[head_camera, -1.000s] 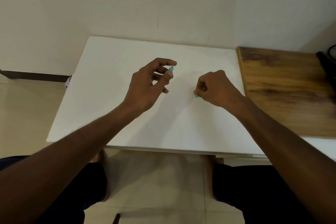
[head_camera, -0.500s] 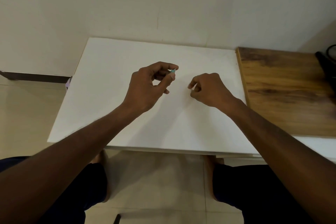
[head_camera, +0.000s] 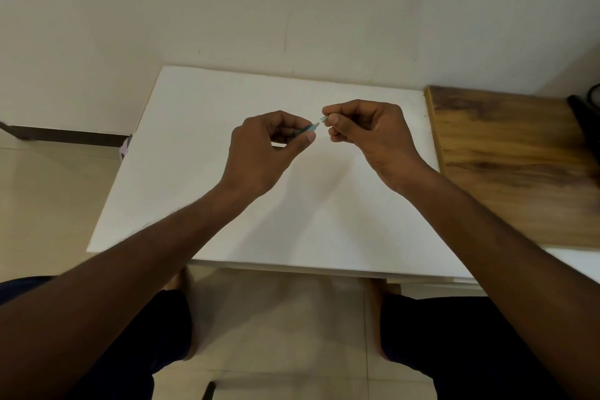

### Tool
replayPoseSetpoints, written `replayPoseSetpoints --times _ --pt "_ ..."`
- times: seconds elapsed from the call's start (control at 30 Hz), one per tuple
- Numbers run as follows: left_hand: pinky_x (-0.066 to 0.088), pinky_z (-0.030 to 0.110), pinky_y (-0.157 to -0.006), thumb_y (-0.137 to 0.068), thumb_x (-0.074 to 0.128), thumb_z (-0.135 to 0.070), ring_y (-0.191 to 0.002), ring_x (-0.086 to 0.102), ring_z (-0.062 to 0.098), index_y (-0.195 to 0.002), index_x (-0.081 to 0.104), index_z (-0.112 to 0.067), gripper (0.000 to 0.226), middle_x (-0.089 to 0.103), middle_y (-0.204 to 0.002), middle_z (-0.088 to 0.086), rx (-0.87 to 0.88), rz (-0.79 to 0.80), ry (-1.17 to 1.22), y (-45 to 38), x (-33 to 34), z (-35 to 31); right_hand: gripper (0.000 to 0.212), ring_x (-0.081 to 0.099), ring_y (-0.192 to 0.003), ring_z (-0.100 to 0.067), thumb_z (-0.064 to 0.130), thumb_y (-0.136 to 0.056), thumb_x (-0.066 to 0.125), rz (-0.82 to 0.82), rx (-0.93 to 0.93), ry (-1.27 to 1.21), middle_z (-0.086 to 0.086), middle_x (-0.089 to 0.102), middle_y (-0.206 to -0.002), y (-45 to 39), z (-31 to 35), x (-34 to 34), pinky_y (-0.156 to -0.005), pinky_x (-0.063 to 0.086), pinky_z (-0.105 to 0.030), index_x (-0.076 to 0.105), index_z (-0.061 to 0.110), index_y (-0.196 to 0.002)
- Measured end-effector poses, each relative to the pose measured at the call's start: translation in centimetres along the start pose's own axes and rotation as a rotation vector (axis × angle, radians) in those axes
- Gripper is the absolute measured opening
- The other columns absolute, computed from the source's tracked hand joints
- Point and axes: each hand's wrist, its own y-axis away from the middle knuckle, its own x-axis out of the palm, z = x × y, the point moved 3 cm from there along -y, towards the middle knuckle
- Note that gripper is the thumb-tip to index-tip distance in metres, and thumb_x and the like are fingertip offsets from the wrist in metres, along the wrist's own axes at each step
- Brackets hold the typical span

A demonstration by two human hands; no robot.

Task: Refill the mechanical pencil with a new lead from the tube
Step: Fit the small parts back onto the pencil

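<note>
Near the frame centre, the left hand [head_camera: 259, 153] pinches a slim teal plastic mechanical pencil [head_camera: 308, 129] above the smooth white worktop [head_camera: 201, 153]. The right hand [head_camera: 367, 133] pinches a small pale cap-like piece [head_camera: 323, 119] just beside the pencil's end. A grained wooden board [head_camera: 513, 153] lies at the right.

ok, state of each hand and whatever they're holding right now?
left hand: raised above the white table, fingers closed on a teal pencil
teal pencil: only its end shows, pointing at the right hand
right hand: raised, fingers pinching a small pale piece
small pale piece: just clear of the pencil end
</note>
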Motion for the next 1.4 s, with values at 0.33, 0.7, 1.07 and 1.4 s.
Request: replayPoseSetpoints --times 0.33,0.7,1.07,1.4 --pt "0.057 0.011 -0.072 -0.093 0.084 -0.035 -0.084 0.076 0.0 -0.105 0.083 -0.026 0.015 0.081 -0.089 -0.014 0.028 0.027 -0.023 0.2 0.2 -0.1 0.013 0.078 -0.083 -0.022 0.011 -0.097 0.079 0.065 0.013 0.051 -0.009 0.083 -0.096 0.1 -0.3 0.4 -0.084 0.064 -0.031 0.085 0.013 -0.109" --pt "0.058 0.014 -0.071 -0.092 0.086 -0.034 -0.08 0.077 -0.002 -0.103 0.085 -0.026 0.014 0.082 -0.084 -0.019 0.011 0.034 -0.012 0.3 0.4 0.2 0.008 0.076 -0.081 -0.021 0.009 -0.098 0.078 0.121 0.034 0.018 -0.015 0.083 -0.099 0.3 -0.8 0.9 -0.085 0.064 -0.033 0.084 0.01 -0.103" --pt "0.053 0.009 -0.082 -0.092 0.083 -0.046 -0.094 0.077 -0.006 -0.104 0.083 -0.034 0.017 0.082 -0.095 -0.024 -0.062 -0.039 0.093 0.1 0.7 -0.3 0.024 0.072 -0.084 -0.017 0.025 -0.103 0.073 0.058 0.161 -0.203 -0.006 0.081 -0.098 -0.1 -0.9 1.8 -0.088 0.063 -0.036 0.081 0.011 -0.119" --pt "0.051 0.027 -0.089 -0.096 0.075 -0.052 -0.1 0.075 0.0 -0.108 0.078 -0.036 0.021 0.083 -0.094 -0.018 -0.039 0.016 0.176 -0.4 1.3 -1.8 0.063 0.063 -0.079 -0.025 0.064 -0.11 0.035 0.229 0.279 -0.364 -0.017 0.066 -0.093 0.8 -1.1 5.5 -0.086 0.059 -0.045 0.075 0.019 -0.13"
